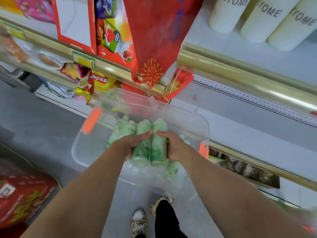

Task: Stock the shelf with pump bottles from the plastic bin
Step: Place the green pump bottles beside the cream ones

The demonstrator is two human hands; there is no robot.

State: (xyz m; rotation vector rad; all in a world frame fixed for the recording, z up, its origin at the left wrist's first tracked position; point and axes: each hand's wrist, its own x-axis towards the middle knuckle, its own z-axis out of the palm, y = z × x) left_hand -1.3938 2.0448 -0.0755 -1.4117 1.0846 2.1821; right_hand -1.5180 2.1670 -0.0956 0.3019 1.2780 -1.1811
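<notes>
Pump bottles (151,148), blurred, between both hands' grip above the plastic bin (193,121).

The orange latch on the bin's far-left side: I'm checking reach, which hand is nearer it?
Left. The left hand sits right of and below the orange latch; the right hand lies farther right, past the bottles.

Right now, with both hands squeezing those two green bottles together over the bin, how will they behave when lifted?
The two green bottles look rigid, so they should hold shape. Their smooth round sides touch, so one may slide or rotate between the left hand and right hand. If dropped into the clear bin, they would probably roll.
</notes>
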